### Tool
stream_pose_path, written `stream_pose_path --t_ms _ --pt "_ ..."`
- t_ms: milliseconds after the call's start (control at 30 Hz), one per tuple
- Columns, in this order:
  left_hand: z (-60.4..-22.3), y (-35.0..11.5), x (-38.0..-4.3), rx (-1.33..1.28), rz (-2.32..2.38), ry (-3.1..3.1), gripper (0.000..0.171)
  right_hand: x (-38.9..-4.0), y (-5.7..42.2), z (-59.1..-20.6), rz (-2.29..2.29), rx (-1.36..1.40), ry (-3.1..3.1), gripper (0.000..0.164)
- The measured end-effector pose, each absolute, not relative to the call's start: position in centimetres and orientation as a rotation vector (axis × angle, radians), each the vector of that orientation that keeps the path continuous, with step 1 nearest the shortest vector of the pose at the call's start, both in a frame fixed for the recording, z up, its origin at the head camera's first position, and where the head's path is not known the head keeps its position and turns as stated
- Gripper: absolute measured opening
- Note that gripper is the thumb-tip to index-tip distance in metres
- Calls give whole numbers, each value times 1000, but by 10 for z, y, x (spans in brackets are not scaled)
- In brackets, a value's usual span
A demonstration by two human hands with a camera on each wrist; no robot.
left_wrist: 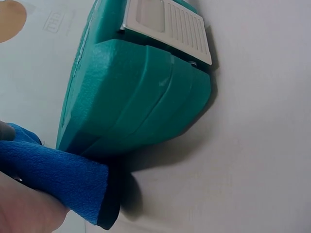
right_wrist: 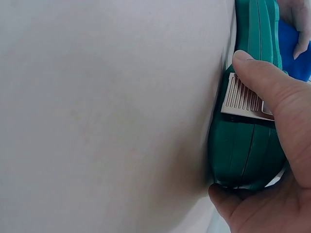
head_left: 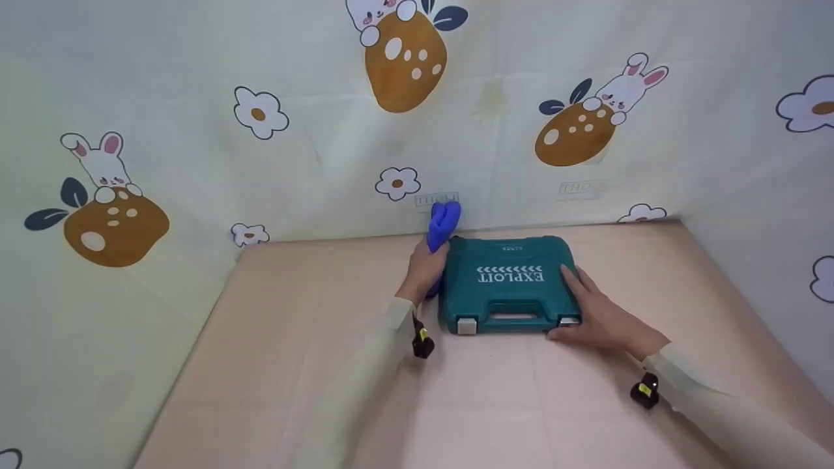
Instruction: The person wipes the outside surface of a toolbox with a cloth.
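A green plastic tool case [head_left: 498,254] lies flat on the table, its white EXPLOIT lettering upside down in the head view. My right hand [head_left: 603,319] grips its near right corner. In the right wrist view the thumb lies by the pale latch [right_wrist: 243,99], with fingers around the case's side. At the case's left side, my left hand [head_left: 425,268] holds a folded blue cloth [head_left: 444,225], part of which sticks up above the hand. The left wrist view shows the cloth [left_wrist: 63,177] right at the case's end wall [left_wrist: 141,92].
The table [head_left: 313,365] has a pale pinkish covering. Just behind the case rises a wall covering [head_left: 326,169] printed with rabbits and flowers, and it continues along both sides. A carry handle [head_left: 515,320] and two latches are on the case's near edge.
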State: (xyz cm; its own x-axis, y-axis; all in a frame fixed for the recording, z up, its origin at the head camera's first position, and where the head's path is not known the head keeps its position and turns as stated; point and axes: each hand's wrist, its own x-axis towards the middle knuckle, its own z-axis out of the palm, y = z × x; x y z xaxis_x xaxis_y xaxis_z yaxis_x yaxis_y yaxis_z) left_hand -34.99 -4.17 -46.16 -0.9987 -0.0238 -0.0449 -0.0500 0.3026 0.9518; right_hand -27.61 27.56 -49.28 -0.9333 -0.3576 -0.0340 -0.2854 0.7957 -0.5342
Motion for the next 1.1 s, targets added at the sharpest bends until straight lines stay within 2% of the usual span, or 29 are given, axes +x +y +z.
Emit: stream_pose_path --t_ms 633,1100 --pt "-468 -46 -340 -79 1884 2356 58 -279 278 -492 -887 -524 2815 117" --pt "-472 -40 -342 -57 1855 2452 58 -280 276 -491 -864 -509 2810 118"
